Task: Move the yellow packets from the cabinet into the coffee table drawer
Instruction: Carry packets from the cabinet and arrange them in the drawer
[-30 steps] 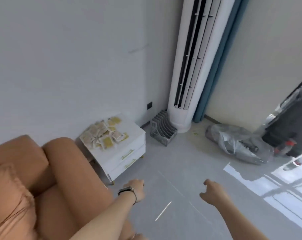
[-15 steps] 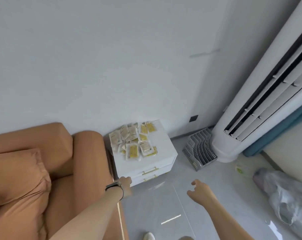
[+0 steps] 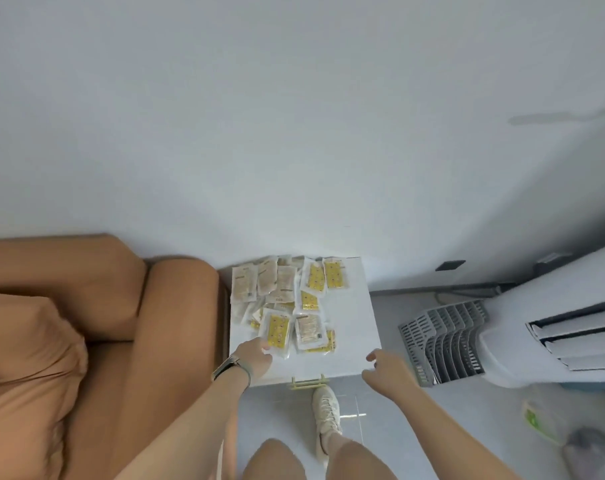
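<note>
Several yellow packets [image 3: 287,299] lie spread in a loose pile on top of a small white cabinet [image 3: 349,323] against the wall. My left hand [image 3: 256,355], with a watch on its wrist, reaches over the cabinet's front left corner; its fingertips touch the nearest yellow packet [image 3: 278,329]. My right hand [image 3: 386,367] hovers at the cabinet's front right corner with fingers loosely curled and nothing in it. The coffee table drawer is out of view.
An orange sofa [image 3: 86,341] stands left of the cabinet, its armrest close beside it. A grey file rack [image 3: 443,341] and a tall white air conditioner [image 3: 554,327] stand on the right. My shoe [image 3: 325,414] is in front of the cabinet's gold handles [image 3: 308,381].
I have stepped up to the cabinet. Both hands have come forward over its front edge, and my left hand now touches the nearest packet.
</note>
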Available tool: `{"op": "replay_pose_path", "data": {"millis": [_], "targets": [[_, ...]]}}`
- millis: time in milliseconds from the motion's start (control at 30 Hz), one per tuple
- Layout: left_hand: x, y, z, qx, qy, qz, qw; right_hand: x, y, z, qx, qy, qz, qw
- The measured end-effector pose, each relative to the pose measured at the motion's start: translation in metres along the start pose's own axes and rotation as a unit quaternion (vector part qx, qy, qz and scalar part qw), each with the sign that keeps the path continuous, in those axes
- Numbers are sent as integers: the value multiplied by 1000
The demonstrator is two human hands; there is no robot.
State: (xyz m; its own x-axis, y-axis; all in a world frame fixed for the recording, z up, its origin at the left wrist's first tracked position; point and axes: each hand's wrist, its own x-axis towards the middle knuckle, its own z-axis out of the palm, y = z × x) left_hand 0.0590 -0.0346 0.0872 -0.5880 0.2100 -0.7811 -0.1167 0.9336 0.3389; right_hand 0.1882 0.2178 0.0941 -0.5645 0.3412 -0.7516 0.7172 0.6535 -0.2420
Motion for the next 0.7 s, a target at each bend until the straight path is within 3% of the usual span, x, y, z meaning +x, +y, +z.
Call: {"op": "replay_pose_path", "data": {"millis": [333, 500, 700], "targets": [[113, -16, 25, -118, 16, -41, 992, 140, -42, 45, -57, -42, 10, 997], [150, -26, 47, -154, 39, -47, 986, 182, -67, 90, -21, 5, -39, 999], [176, -23, 67, -172, 63, -29, 983, 219, -87, 147, -98, 101, -46, 989]]}}
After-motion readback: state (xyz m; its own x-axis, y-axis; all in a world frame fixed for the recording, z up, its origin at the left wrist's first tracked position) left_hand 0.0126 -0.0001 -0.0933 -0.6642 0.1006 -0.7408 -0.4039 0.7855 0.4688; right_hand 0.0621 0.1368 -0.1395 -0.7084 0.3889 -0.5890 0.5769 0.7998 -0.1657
